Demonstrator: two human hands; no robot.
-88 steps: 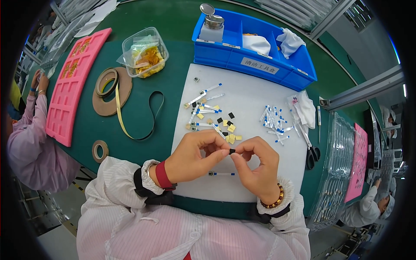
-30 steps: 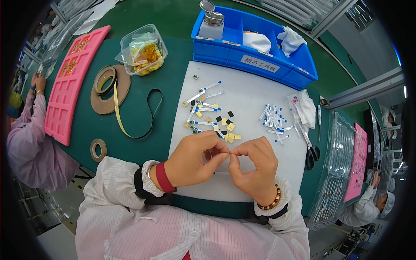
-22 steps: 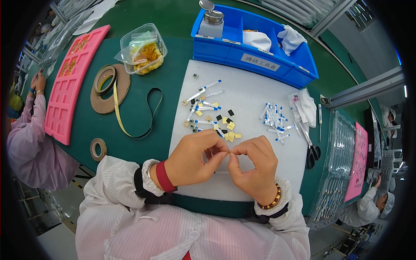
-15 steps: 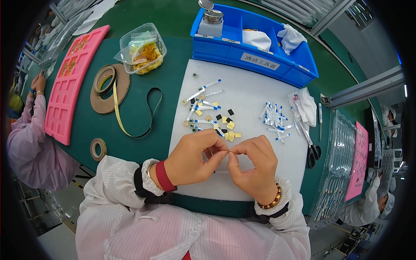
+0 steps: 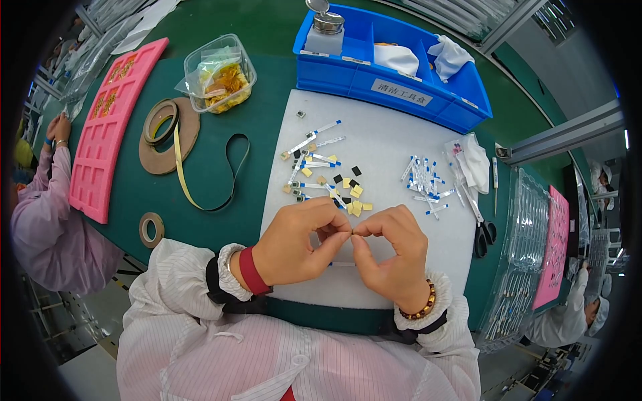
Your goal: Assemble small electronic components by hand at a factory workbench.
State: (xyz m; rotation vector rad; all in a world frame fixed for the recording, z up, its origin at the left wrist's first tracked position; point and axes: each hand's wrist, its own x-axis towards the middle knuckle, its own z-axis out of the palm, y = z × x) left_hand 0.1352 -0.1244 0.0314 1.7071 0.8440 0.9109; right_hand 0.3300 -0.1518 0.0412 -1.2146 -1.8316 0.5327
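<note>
Over the near half of a white foam mat (image 5: 428,260), my left hand (image 5: 297,240) and my right hand (image 5: 396,257) meet fingertip to fingertip. Each pinches with thumb and forefinger; what they hold is too small and too covered to name. Part of a thin pale strip (image 5: 343,264) shows just below the fingers. Beyond my left hand lie short white flat cables (image 5: 322,165) with blue ends, some carrying small square modules. Small yellow squares (image 5: 356,191) and black squares (image 5: 356,171) are scattered among them. More flat cables (image 5: 422,179) form a loose pile farther right.
A blue divided bin (image 5: 394,93) stands at the back, holding a metal-topped dispenser and white cloths. Scissors (image 5: 483,234) lie right of the mat, near clear trays (image 5: 518,247). Tape rolls (image 5: 160,134), a clear tub (image 5: 221,77) and a pink tray (image 5: 114,140) occupy the left. Co-workers sit either side.
</note>
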